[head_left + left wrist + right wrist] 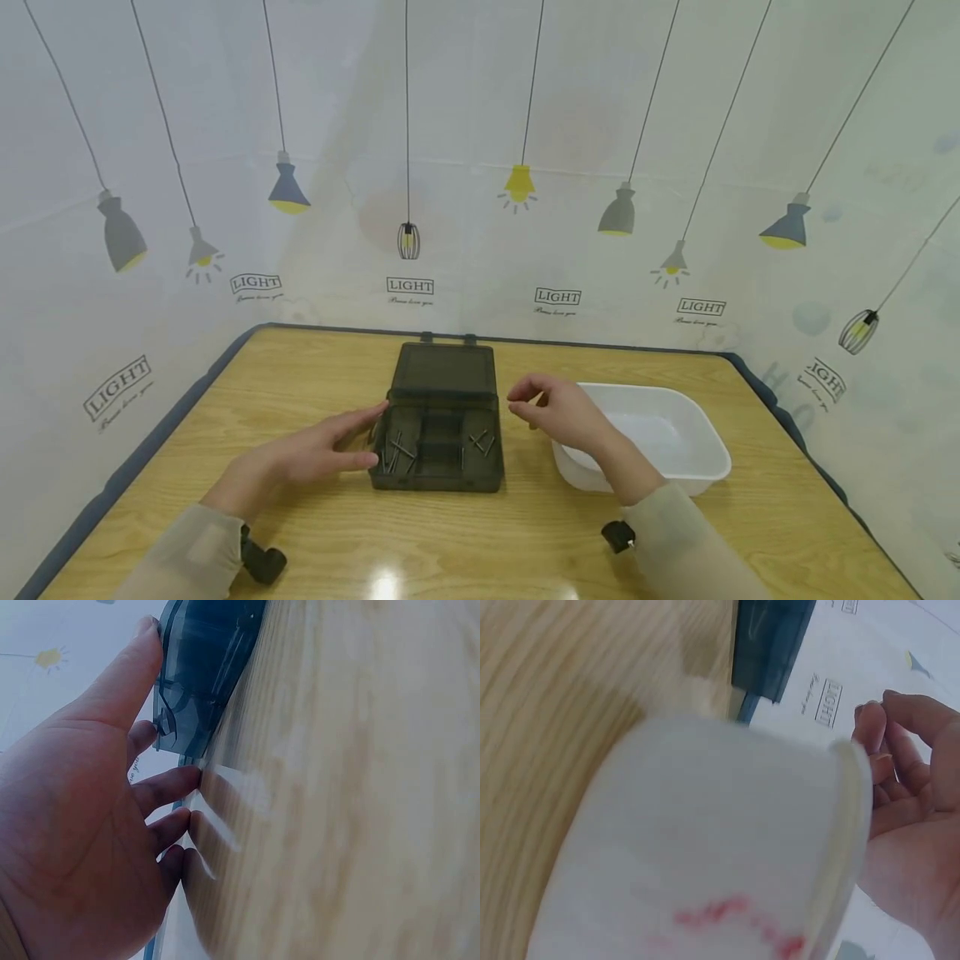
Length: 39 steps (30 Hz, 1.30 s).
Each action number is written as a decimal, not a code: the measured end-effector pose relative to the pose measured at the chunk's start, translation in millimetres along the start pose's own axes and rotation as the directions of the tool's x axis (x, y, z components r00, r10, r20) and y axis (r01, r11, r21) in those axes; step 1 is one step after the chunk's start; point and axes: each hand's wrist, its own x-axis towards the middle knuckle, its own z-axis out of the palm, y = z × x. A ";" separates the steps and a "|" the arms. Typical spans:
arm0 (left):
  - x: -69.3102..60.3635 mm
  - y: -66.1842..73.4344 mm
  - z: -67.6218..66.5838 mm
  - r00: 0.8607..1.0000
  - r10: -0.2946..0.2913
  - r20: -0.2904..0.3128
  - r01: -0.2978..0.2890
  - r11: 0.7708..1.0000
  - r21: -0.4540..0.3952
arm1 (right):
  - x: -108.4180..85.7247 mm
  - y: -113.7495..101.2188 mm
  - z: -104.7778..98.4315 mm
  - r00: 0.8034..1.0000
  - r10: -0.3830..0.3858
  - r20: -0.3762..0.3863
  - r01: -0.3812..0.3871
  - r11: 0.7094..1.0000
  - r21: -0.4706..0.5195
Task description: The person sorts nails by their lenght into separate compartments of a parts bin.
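A dark translucent plastic case [457,482] lies on the table with its lid [444,369] raised at the back. Thin metal pieces, like screws or nails [401,450], lie loose in its left and right compartments. My left hand [311,450] rests at the case's left side, fingers extended, thumb at the front corner; its palm [82,825] shows in the left wrist view. Between the case and a white tub [720,462] hovers my right hand [566,412], fingers bent, thumb and index tips close together. Whether something small is between them cannot be seen.
The wooden table [322,542] ends at a dark edge along a pale backdrop [472,125] printed with hanging lamps. Red marks [727,909] show on the tub's outer wall in the right wrist view. A small black device [264,562] hangs at the left wrist.
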 end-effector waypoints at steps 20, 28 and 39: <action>1.4 -3.3 0.1 0.999 -0.050 -0.004 0.050 0.999 0.004 | -16.7 81.7 -56.0 0.983 0.172 0.069 -0.176 0.982 0.061; 1.1 -0.2 0.2 1.000 -0.012 -0.008 0.012 1.000 0.019 | -18.3 95.3 -54.7 0.970 0.200 0.139 -0.205 0.979 0.023; -0.9 2.2 0.1 1.000 -0.016 0.000 0.016 1.000 0.004 | -16.6 103.8 -49.0 0.965 0.218 0.144 -0.218 0.976 -0.019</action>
